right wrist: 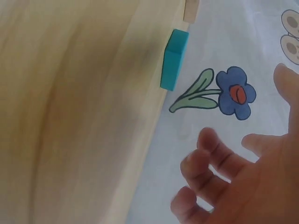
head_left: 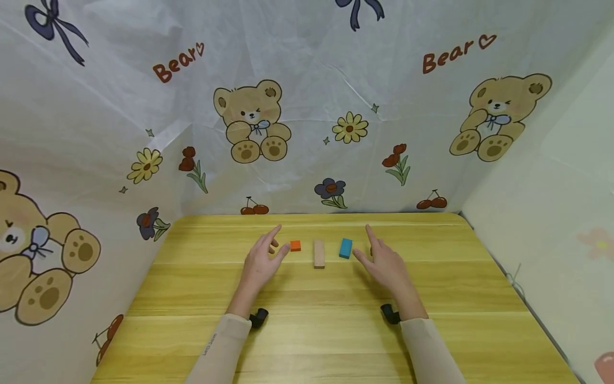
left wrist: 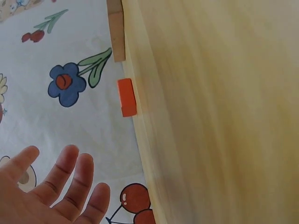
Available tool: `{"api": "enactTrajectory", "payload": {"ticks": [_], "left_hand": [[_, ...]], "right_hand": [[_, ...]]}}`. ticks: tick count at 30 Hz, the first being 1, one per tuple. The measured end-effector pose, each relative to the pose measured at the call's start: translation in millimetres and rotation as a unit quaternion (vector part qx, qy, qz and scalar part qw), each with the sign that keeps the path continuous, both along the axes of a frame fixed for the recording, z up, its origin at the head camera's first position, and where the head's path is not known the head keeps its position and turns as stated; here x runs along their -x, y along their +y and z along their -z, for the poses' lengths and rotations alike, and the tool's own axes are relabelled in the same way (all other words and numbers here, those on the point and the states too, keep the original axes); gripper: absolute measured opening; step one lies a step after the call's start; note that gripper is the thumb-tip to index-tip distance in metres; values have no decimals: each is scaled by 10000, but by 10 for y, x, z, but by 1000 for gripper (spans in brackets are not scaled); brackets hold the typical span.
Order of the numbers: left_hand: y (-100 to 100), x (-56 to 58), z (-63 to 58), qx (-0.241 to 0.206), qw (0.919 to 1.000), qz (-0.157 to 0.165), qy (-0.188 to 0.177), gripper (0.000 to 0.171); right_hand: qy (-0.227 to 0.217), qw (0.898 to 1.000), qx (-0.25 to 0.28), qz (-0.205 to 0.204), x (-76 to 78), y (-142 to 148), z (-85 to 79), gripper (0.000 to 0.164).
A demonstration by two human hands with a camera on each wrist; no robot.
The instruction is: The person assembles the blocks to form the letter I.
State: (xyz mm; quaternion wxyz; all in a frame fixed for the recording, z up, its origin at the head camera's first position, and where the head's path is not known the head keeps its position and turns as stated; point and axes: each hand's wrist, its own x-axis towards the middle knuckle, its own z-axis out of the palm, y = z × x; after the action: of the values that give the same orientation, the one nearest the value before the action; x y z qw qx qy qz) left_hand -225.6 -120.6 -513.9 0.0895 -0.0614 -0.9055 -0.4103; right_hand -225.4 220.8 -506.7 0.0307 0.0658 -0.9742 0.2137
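**Left hand (head_left: 259, 261) and right hand (head_left: 387, 264) flank three small blocks, holding none of them**

Nearest, a light sleeve (head_left: 218, 352) with small dark lettering covers the left forearm, and a matching sleeve (head_left: 431, 349) covers the right. Just beyond each cuff, at the inner side of the wrist, sits a black device, one on the left (head_left: 259, 318) and one on the right (head_left: 390, 314). Both hands are above the wood-grain tabletop (head_left: 312, 336). The left fingers are spread and nearly straight, with nothing between them. On the right, the index finger reaches forward while other fingers bend loosely, gripping nothing.

Between the hands stands a spaced row: an orange block (head_left: 295, 246) near the left thumb, a plain wooden block (head_left: 318, 254) in the middle, and a blue block (head_left: 345, 248) near the right thumb (it looks teal in the right wrist view). The blocks are apart from one another, on the far part of the tabletop. The plain one is the longest.

Past the back edge hangs a white cloth (head_left: 307, 69), printed with winking bears (head_left: 259, 124), flowers, cherries, bows and the word "Bear".
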Motion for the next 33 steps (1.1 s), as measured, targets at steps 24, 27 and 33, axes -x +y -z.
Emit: {"api": "enactTrajectory", "payload": {"ticks": [24, 27, 33], "left_hand": [[74, 28, 148, -683, 9974, 213, -12, 63], [80, 24, 165, -705, 9970, 304, 3, 64], [95, 26, 211, -807, 9958, 435, -46, 60]], "right_hand": [[-461, 9965, 703, 1, 59, -25, 131, 91], [-471, 9960, 755, -11, 60, -20, 158, 90], [-455, 9954, 848, -30, 65, -13, 198, 88]]}}
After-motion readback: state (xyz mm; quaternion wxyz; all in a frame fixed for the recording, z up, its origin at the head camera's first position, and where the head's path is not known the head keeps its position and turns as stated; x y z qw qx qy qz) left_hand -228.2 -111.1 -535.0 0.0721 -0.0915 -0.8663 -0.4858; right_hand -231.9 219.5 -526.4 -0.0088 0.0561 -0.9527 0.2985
